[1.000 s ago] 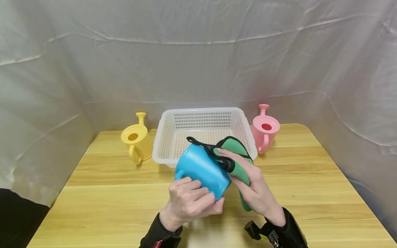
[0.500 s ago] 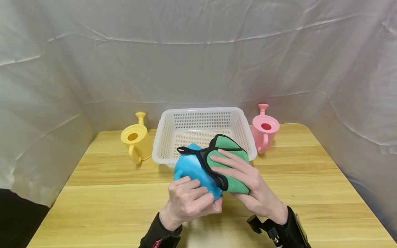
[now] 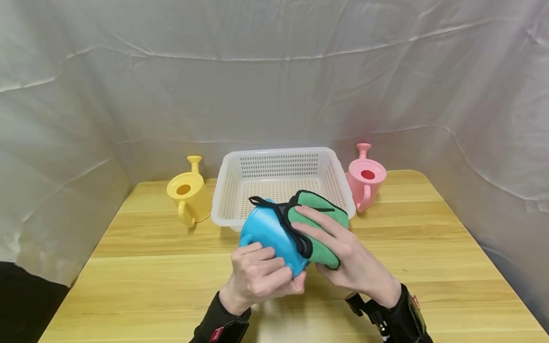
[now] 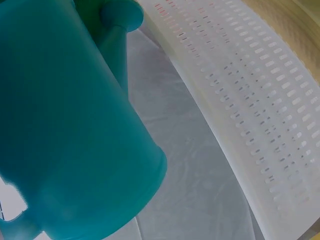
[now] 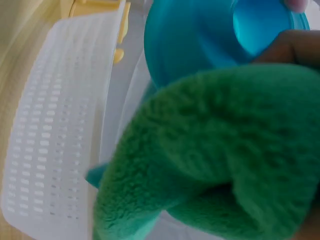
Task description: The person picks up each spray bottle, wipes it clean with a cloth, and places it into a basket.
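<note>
My left hand (image 3: 261, 278) grips a blue toy watering can (image 3: 268, 233) by its handle, tilted above the table in front of the basket. In the left wrist view, the can's smooth body (image 4: 75, 130) and part of its spout (image 4: 117, 45) show. My right hand (image 3: 347, 252) holds a folded green cleaning cloth (image 3: 319, 228) with black edging and a black loop against the can's top end, fingers spread over it and thumb below. The right wrist view shows the fluffy cloth (image 5: 215, 145) bunched close to the can's round opening (image 5: 262, 25).
Behind the hands stands a white perforated plastic basket (image 3: 279, 152). A yellow watering can (image 3: 195, 200) is left of it and a pink watering can (image 3: 366, 183) right of it, both upright on the wooden table (image 3: 141, 281). Grey-white fabric (image 3: 274, 100) encloses the back and sides.
My right hand has swung the green cloth from the can's upper end edge flatter over its side, then shifted slightly. The left hand and the blue can stay nearly in place.
</note>
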A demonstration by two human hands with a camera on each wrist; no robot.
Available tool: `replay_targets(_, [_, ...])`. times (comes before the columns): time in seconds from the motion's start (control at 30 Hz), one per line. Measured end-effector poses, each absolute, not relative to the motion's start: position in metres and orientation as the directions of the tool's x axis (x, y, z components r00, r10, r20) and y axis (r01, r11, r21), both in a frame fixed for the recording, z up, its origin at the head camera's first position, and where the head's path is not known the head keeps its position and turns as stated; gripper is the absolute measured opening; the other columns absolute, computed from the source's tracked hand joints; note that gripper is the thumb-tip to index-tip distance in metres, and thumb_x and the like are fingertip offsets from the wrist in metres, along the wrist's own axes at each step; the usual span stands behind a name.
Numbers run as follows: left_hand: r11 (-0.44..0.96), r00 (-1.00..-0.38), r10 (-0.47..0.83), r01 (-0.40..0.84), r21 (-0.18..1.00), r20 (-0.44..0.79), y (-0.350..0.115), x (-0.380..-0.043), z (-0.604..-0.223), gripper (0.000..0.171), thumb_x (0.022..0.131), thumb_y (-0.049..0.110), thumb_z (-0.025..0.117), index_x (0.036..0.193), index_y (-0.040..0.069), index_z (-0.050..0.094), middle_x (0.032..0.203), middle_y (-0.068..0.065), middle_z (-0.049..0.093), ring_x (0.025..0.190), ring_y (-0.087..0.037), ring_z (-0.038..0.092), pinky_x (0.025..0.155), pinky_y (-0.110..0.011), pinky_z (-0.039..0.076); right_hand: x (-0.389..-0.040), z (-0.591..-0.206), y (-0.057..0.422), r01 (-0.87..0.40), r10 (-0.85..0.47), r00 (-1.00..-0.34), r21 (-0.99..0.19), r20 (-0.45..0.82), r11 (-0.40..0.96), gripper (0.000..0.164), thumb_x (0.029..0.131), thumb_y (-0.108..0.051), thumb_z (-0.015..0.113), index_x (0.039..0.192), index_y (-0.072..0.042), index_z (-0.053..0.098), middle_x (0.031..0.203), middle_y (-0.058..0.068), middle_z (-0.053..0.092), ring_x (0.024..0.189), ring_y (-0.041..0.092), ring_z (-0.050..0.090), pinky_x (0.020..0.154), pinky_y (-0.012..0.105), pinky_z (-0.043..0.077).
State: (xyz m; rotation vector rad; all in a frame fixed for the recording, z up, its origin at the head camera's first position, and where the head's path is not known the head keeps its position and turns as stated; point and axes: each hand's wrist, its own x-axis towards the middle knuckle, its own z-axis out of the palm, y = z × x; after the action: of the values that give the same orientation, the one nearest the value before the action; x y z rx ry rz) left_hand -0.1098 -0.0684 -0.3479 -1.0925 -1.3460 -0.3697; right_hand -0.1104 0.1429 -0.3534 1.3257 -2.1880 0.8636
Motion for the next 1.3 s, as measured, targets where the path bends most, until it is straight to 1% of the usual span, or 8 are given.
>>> replay_targets(0.23, [0.481,0.271,0.358,0.767,-0.425,0.894,-0.069,-0.108,-0.345,0.047,0.081,0.022,0.060,0.048,0.026,0.027,0.044,0.016,0.024,0.042,0.002,0.020,0.049,-0.013,0.012,-0.105,-0.354,0.142,-0.858,-0.672,-0.514,-0.307,0.533,0.413,0.090,0.069,-0.009,0.085,0.149,-0.009,0.043,0.160,0.014,0.036,0.150,0.027,0.033,0.122,0.017,0.023])
replay_targets(0.4, [0.481,0.282,0.343,0.767,-0.426,0.896,-0.070,-0.109,-0.346,0.047,0.079,0.022,0.062,0.048,0.026,0.027,0.044,0.016,0.024,0.043,0.001,0.019,0.050,-0.014,0.012,-0.105,-0.354,0.142,-0.851,-0.673,-0.525,-0.340,0.521,0.401,0.091,0.070,-0.012,0.086,0.150,-0.009,0.042,0.161,0.013,0.035,0.151,0.028,0.032,0.122,0.019,0.024])
replay_targets(0.6, [0.468,0.289,0.334,0.775,-0.424,0.897,-0.071,-0.108,-0.348,0.047,0.078,0.022,0.063,0.048,0.027,0.027,0.045,0.016,0.025,0.044,0.001,0.020,0.051,-0.014,0.012,-0.108,-0.355,0.143,-0.868,-0.651,-0.490,-0.392,0.580,0.304,0.084,0.072,-0.008,0.080,0.148,-0.005,0.044,0.158,0.016,0.038,0.149,0.027,0.034,0.123,0.021,0.025])
replay_targets(0.8, [0.467,0.293,0.330,0.775,-0.425,0.897,-0.069,-0.107,-0.345,0.047,0.078,0.022,0.063,0.048,0.027,0.026,0.045,0.016,0.025,0.044,0.001,0.020,0.050,-0.014,0.012,-0.110,-0.358,0.136,-0.900,-0.579,-0.432,-0.298,0.691,0.317,0.076,0.070,-0.007,0.079,0.142,-0.004,0.053,0.150,0.018,0.050,0.144,0.027,0.045,0.121,0.023,0.030])
replay_targets(0.9, [0.474,0.279,0.330,0.777,-0.414,0.902,-0.070,-0.108,-0.346,0.048,0.080,0.023,0.063,0.048,0.026,0.027,0.044,0.016,0.025,0.043,0.002,0.020,0.050,-0.014,0.012,-0.110,-0.357,0.135,-0.916,-0.554,-0.386,-0.238,0.737,0.322,0.061,0.084,-0.022,0.079,0.139,-0.005,0.057,0.147,0.018,0.053,0.142,0.028,0.048,0.120,0.024,0.032])
replay_targets(1.07, [0.531,0.133,0.357,0.786,-0.318,0.925,-0.070,-0.106,-0.352,0.047,0.083,0.040,0.071,0.054,0.023,0.038,0.045,0.016,0.029,0.043,0.000,0.025,0.050,-0.015,0.020,-0.111,-0.351,0.134,-0.932,-0.494,-0.271,-0.097,0.826,0.350,0.046,0.099,-0.038,0.062,0.129,-0.003,0.065,0.138,0.021,0.060,0.135,0.032,0.055,0.119,0.029,0.036])
replay_targets(1.17, [0.631,-0.050,0.354,0.750,-0.199,0.934,-0.068,-0.100,-0.357,0.047,0.073,0.055,0.078,0.062,0.021,0.048,0.047,0.016,0.038,0.047,-0.003,0.035,0.053,-0.018,0.032,-0.110,-0.346,0.136,-0.918,-0.463,-0.202,-0.003,0.863,0.396,0.039,0.101,-0.034,0.059,0.122,-0.003,0.069,0.131,0.022,0.064,0.128,0.035,0.060,0.118,0.032,0.038])
replay_targets(1.3, [0.749,-0.287,0.318,0.661,-0.053,0.904,-0.065,-0.093,-0.359,0.052,0.062,0.062,0.080,0.062,0.020,0.049,0.048,0.014,0.044,0.056,-0.008,0.049,0.073,-0.030,0.049,-0.108,-0.342,0.138,-0.892,-0.446,-0.123,0.098,0.886,0.441,0.032,0.102,-0.029,0.059,0.118,-0.004,0.071,0.124,0.022,0.068,0.119,0.040,0.064,0.116,0.035,0.042])
